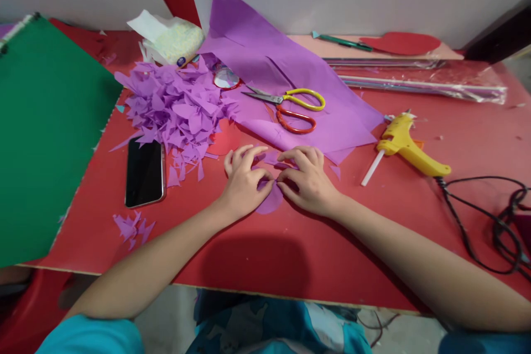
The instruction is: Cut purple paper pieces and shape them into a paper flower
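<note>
Both my hands rest on the red table (290,254), fingertips meeting over a small rounded piece of purple paper (269,202). My left hand (243,180) has its fingers curled and pinches the paper's left side. My right hand (305,177) presses and pinches its right side with bent fingers. Most of the piece is hidden under my fingers.
A heap of purple paper scraps (174,105) and a black phone (144,171) lie to the left, beside a green sheet (45,133). Behind my hands a large purple sheet (282,77) carries scissors (290,106). A yellow glue gun (409,146) and its black cable (485,221) sit to the right.
</note>
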A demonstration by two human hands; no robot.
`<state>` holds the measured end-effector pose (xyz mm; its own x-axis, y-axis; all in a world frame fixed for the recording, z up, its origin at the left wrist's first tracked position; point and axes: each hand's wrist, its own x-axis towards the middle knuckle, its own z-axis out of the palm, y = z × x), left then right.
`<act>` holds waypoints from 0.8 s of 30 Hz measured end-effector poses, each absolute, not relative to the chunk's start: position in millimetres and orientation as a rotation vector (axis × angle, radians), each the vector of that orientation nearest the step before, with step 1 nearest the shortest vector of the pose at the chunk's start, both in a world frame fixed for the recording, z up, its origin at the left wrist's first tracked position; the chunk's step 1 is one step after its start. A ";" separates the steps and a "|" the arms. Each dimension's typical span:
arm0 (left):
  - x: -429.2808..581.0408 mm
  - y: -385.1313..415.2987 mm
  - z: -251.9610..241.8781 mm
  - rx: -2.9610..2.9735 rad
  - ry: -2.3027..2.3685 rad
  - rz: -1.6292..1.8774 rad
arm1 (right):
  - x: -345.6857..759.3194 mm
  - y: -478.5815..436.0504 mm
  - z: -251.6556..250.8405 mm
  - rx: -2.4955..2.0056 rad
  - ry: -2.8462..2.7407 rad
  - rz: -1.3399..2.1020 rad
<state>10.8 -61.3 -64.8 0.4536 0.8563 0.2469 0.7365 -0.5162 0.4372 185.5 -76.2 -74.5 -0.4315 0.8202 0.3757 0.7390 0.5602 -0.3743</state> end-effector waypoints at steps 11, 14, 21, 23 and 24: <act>7.9 -60.1 -65.2 2.429 1.313 0.635 | 184.6 -77.2 -75.5 -1.248 -2.314 0.134; 7.0 -58.7 -65.2 2.423 1.287 0.645 | 183.8 -76.3 -77.3 -1.251 -2.309 0.120; 4.5 -55.7 -65.4 2.415 1.248 0.627 | 183.9 -76.4 -78.0 -1.254 -2.311 0.130; 3.8 -54.9 -65.5 2.414 1.234 0.620 | 184.3 -76.6 -77.2 -1.263 -2.302 0.140; 3.5 -54.5 -65.7 2.414 1.227 0.620 | 184.5 -76.5 -76.9 -1.269 -2.294 0.141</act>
<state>3.5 -54.5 -65.7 0.5264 0.8217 0.2185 0.6629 -0.5575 0.4997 184.5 -76.5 -76.9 -0.4326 0.8163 0.3828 0.7634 0.5575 -0.3261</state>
